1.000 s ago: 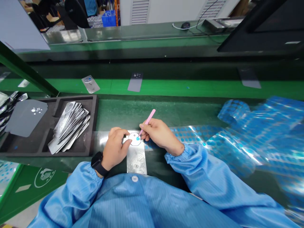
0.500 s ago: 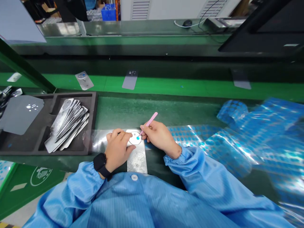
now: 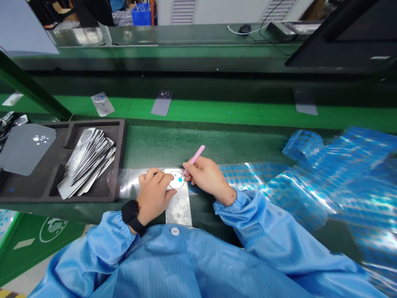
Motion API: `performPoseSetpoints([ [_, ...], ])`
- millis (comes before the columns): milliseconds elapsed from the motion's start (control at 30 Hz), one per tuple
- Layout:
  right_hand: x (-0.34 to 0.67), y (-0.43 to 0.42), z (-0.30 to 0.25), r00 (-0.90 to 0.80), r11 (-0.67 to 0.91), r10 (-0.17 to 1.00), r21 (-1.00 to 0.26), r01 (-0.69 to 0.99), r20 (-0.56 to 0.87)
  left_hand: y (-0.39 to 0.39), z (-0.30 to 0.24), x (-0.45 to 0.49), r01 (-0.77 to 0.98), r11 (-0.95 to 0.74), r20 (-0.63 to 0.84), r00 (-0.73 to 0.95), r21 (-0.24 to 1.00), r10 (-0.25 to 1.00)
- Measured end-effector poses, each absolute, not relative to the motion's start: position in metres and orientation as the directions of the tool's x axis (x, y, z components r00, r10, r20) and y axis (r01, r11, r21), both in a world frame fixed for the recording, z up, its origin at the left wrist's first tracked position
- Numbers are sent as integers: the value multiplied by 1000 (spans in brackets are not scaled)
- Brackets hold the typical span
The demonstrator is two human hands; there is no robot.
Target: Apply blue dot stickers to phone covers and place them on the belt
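Note:
A silver metal plate (image 3: pixel 178 205) lies on the bench in front of me, its round camera end at the far side. My left hand (image 3: pixel 154 194) rests on the plate's left edge with fingers curled, pressing it down. My right hand (image 3: pixel 206 176) pinches pink tweezers (image 3: pixel 194 159), whose tip touches a small blue round sticker (image 3: pixel 180 179) on the plate's round end. Both arms wear blue sleeves, and a black watch (image 3: pixel 130 213) sits on my left wrist.
A black foam tray (image 3: pixel 58 188) at left holds a fan of silver plates (image 3: pixel 88 163) and a grey plate (image 3: pixel 26 149). Shiny sheets of blue dot stickers (image 3: pixel 310 178) spread to the right. Three plates (image 3: pixel 161 102) lie on the green conveyor beyond.
The plates on the conveyor have drifted left. My left-hand fingers have closed in further over the plate's edge. The tweezers' tip stays on the blue sticker.

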State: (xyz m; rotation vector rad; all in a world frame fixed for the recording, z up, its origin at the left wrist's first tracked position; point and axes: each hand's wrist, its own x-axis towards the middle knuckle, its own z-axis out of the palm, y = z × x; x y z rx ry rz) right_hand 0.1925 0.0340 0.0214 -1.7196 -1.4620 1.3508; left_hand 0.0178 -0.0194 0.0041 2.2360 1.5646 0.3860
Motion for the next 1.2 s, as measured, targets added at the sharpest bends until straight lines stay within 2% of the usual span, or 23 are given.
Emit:
performPoseSetpoints([
  [733,196,34,9,-117,-156,960,-836,526,-253,-20,13,26,862,-390,-35,422,324,906],
  [800,199,33,12,-89,-111,977,-822,558,-193,-20,14,26,864,-398,-37,429,308,902],
  [867,204,31,17,-63,28,998,-797,604,-13,-20,14,26,862,-403,-39,435,306,900],
  [933,209,25,20,-144,258,965,-719,646,217,-20,13,26,861,-399,-40,432,315,901],
  [1000,213,15,19,-327,467,884,-591,658,334,-20,11,25,859,-391,-35,425,330,905],
  [1033,213,9,17,-421,529,849,-527,666,319,-20,10,25,858,-386,-34,421,338,907],
  [1100,212,-1,11,-544,575,814,-403,712,203,-20,8,24,859,-372,-38,410,352,911],
  [1200,209,-12,5,-574,567,817,-242,788,44,-20,8,24,871,-340,-66,386,355,920],
])
